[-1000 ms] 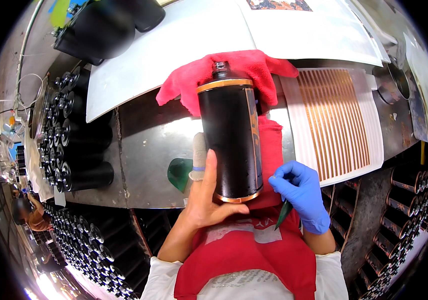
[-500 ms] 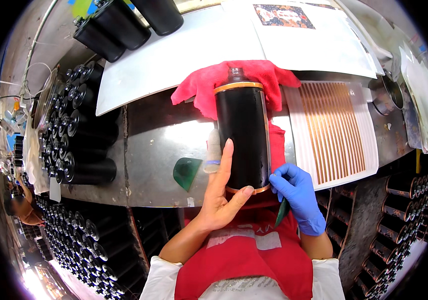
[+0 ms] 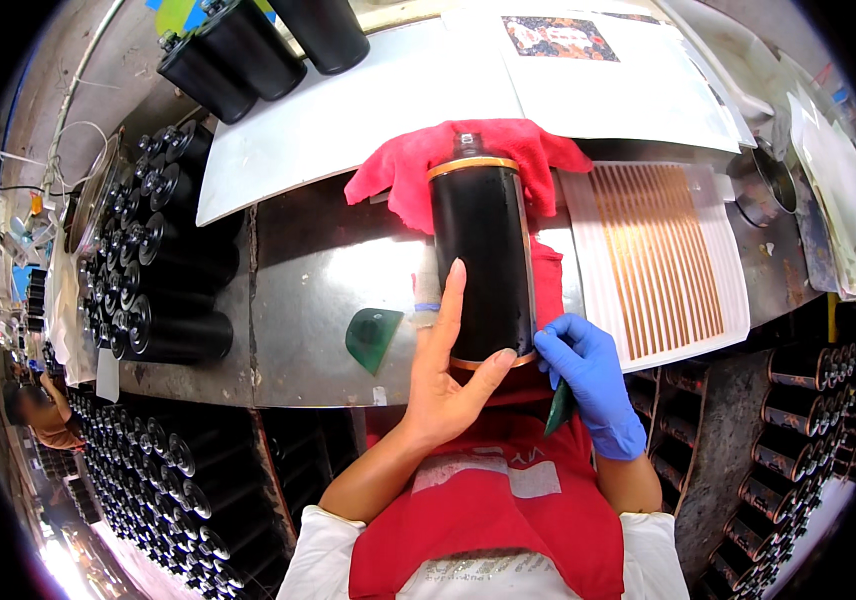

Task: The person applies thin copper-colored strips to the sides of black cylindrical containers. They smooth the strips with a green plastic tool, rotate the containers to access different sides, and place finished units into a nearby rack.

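A black bottle [image 3: 483, 260] with copper bands at both ends lies lengthwise on a red cloth [image 3: 493, 155] on the steel bench. My bare left hand [image 3: 448, 375] cups its near end, fingers along the left side, thumb under the bottom rim. My right hand [image 3: 588, 375], in a blue glove, touches the bottle's lower right edge and holds a dark green scraper [image 3: 558, 410] pointing down.
A white sheet of copper strips [image 3: 663, 260] lies right of the bottle. A green scraper [image 3: 373, 335] rests on the bench at left. Black bottles [image 3: 163, 270] are stacked at the left and in racks [image 3: 178, 470] below. White sheets [image 3: 348, 110] lie behind.
The view has shifted, so the bottle sits further right and lower. My left hand has slid up along the bottle's left side. The gloved right hand stays at the lower right edge.
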Action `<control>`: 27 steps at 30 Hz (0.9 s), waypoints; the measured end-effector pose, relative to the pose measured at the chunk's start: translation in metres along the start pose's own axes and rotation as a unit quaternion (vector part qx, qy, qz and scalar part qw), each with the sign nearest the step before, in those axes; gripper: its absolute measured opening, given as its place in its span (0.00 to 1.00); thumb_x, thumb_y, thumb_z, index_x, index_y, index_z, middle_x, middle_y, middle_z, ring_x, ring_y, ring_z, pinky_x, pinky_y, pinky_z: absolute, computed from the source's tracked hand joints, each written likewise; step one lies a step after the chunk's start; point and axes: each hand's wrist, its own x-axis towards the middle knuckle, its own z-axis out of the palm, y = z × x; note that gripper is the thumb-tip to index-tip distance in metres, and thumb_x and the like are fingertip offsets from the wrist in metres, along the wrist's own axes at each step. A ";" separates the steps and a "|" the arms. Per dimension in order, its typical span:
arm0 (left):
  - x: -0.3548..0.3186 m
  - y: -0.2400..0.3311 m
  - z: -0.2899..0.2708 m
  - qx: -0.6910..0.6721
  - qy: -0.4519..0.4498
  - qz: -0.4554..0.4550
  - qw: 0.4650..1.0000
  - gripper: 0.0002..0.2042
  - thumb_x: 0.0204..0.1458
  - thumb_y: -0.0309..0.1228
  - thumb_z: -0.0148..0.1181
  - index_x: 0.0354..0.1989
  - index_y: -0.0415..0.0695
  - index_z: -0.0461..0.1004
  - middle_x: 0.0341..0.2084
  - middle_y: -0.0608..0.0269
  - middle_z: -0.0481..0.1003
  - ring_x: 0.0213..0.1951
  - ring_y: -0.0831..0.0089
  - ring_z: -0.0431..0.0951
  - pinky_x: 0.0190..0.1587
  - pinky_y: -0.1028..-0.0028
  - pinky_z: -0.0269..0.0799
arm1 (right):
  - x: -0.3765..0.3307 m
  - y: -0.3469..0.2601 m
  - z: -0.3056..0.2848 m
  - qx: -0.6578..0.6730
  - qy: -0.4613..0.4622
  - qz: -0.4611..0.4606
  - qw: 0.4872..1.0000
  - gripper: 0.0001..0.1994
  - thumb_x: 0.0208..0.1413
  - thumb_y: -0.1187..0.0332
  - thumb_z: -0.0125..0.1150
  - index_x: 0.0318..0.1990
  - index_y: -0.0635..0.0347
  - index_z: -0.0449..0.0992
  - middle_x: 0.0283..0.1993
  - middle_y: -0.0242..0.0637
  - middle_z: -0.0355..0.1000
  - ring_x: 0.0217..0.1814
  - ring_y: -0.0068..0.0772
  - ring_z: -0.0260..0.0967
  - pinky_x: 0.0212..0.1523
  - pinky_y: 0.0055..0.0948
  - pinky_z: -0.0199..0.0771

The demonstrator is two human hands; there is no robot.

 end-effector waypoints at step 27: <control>0.011 -0.004 -0.015 -0.124 -0.051 0.034 0.990 0.40 0.46 0.16 0.52 0.67 0.41 0.37 0.63 0.54 0.50 0.61 0.69 0.56 0.54 0.73 0.64 | 0.003 -0.001 -0.002 0.002 0.002 0.007 1.000 0.07 0.54 0.68 0.58 0.29 0.62 0.71 0.22 0.28 0.67 0.24 0.15 0.61 0.26 0.16 0.60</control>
